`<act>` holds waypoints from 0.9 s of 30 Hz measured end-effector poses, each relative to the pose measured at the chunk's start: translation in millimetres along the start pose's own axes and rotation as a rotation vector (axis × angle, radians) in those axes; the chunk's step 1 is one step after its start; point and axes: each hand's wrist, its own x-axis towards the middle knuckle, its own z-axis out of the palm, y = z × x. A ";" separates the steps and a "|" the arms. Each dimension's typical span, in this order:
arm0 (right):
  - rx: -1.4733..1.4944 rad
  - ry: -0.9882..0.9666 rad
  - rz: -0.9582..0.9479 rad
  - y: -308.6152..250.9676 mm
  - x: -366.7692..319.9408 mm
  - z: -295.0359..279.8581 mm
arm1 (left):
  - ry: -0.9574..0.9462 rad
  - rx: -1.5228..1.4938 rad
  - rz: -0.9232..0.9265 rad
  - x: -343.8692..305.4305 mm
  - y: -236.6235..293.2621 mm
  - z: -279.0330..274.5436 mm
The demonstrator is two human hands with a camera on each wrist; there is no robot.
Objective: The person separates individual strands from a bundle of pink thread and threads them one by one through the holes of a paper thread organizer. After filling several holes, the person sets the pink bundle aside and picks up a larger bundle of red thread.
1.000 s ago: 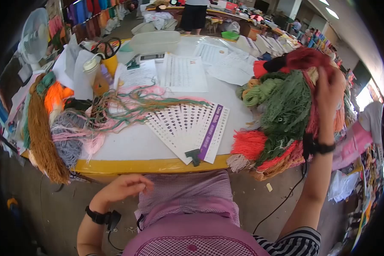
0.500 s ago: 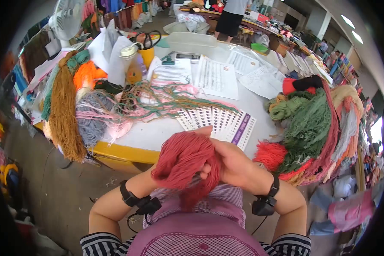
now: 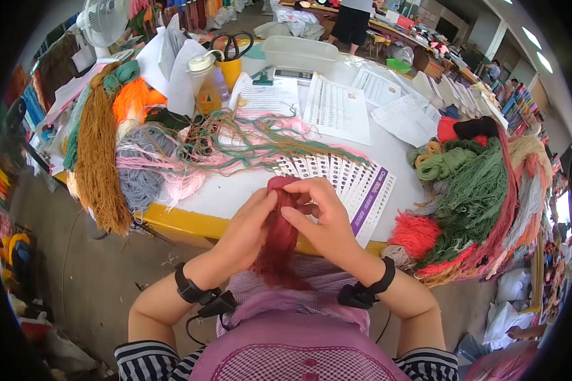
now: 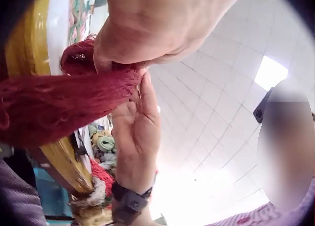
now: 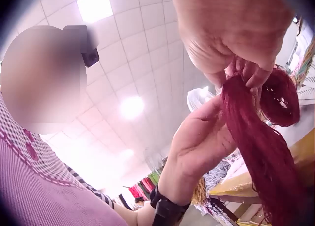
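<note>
The dark red yarn skein (image 3: 278, 244) hangs before the person's chest, just in front of the yellow edge of the table (image 3: 190, 219). The left hand (image 3: 246, 227) has its grip closed on the strands near the top. The right hand (image 3: 321, 223) pinches the same upper part with a tight grip. Behind the hands, a fan of colour cards (image 3: 337, 181) lies on the table, with a heap of green yarn (image 3: 470, 190) to the right.
</note>
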 end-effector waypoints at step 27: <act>-0.055 -0.032 0.068 3.6 2.3 -30.7 | -0.219 1.290 0.659 9.6 32.6 4.8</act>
